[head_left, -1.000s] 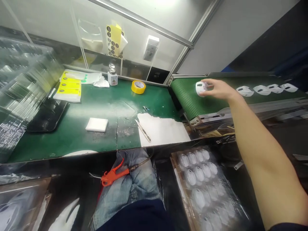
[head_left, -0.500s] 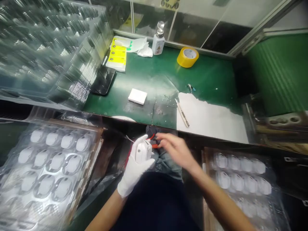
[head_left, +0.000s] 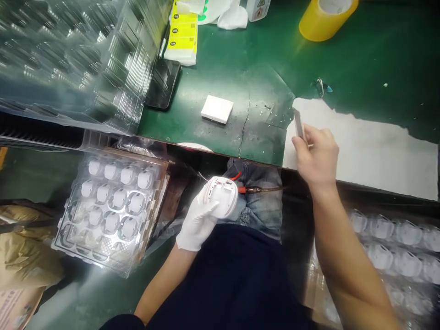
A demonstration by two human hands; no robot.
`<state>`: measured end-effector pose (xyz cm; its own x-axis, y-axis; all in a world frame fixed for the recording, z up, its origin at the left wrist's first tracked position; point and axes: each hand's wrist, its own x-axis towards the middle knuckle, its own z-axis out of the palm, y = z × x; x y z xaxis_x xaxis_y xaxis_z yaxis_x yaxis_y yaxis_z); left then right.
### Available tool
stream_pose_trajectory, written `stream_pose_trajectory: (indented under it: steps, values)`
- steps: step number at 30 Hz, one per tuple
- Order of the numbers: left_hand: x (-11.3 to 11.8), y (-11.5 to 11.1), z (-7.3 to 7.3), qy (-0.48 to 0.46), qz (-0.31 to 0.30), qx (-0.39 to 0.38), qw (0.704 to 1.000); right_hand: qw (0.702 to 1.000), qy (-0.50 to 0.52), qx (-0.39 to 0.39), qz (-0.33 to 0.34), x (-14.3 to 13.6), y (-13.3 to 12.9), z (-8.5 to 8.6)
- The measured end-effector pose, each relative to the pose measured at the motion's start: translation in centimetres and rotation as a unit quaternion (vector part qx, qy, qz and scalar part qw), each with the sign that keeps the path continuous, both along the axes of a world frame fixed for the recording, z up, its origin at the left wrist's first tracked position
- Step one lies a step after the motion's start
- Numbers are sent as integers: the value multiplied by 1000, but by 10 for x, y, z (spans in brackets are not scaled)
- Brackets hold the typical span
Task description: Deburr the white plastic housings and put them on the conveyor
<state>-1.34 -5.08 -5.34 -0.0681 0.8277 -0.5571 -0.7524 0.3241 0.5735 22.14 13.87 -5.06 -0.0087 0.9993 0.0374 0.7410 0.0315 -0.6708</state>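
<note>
My left hand (head_left: 196, 223), in a white glove, is closed around a rounded white plastic housing (head_left: 227, 198) above my lap. The housing's recessed side, with slots and small openings, faces up, and my thumb lies across it. Over the front edge of the bench my bare right hand (head_left: 319, 158) pinches a slim, pale, pen-like tool (head_left: 298, 123); its tip points away from me and blur hides its exact kind. Beneath that tool lies a white paper sheet (head_left: 371, 146). An orange-red cable connector (head_left: 244, 189) shows just right of the housing.
On the green bench (head_left: 264, 96) are a small white block (head_left: 217, 109), a black phone (head_left: 164, 85), yellow labels (head_left: 184, 34) and a yellow tape roll (head_left: 319, 20). Clear trays of white parts stand left (head_left: 113, 201) and right (head_left: 395, 247). Stacked clear trays (head_left: 79, 59) fill the upper left.
My right hand has moved from beside the housing up to the paper and picked up the pen-like tool lying there. The housing has turned, showing its recessed side. The view has shifted.
</note>
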Motion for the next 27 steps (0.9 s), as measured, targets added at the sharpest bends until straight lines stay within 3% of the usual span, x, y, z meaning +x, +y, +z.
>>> stream_pose_trajectory:
  steps: [3, 5, 9, 27]
  values:
    - [-1, 1, 2, 19, -13, 7, 1000, 980, 172, -84, 56, -10, -65, 10]
    - [-1, 3, 4, 34, -18, 6, 999, 957, 225, -126, 130, -18, -107, 12]
    - [0, 6, 11, 53, -56, 40, 996, 930, 255, -96, 246, -31, -156, 7]
    - [3, 3, 19, 100, -45, 31, 993, 928, 200, -45, 311, -31, -168, 6]
